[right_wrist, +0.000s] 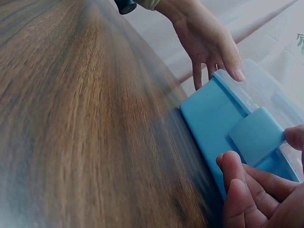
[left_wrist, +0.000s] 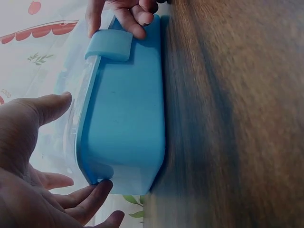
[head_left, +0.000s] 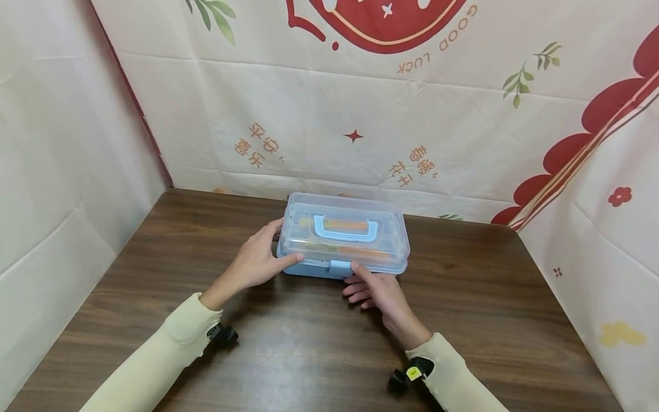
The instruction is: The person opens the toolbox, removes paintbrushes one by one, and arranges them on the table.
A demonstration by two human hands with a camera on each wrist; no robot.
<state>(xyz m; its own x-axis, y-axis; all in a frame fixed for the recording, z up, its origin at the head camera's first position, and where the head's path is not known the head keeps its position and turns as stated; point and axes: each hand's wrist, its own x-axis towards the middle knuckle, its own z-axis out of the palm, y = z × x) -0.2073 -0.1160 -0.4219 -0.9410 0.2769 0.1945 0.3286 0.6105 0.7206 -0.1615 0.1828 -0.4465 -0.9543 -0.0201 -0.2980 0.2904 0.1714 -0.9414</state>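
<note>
A storage box [head_left: 309, 269] with a light-blue base and a clear lid [head_left: 391, 229] sits on the table, lid down. Through the lid show blurred yellow and orange items. A light-blue carrying handle [head_left: 345, 236] lies flat on top. My left hand [head_left: 259, 257] rests at the box's left end, fingers along the side and thumb on the lid's front edge. At the front latch [left_wrist: 110, 45], my right hand [head_left: 378, 292] has its thumb at the upper edge and its fingertips just below, against the blue front. The latch [right_wrist: 257, 135] lies over the lid's rim.
The brown wooden table [head_left: 288, 343] extends around the box. Behind it hangs a white printed cloth [head_left: 319, 114], close to the box's back. More cloth covers the left [head_left: 62, 171] and right [head_left: 607, 257] sides. Both wrists carry small black cameras.
</note>
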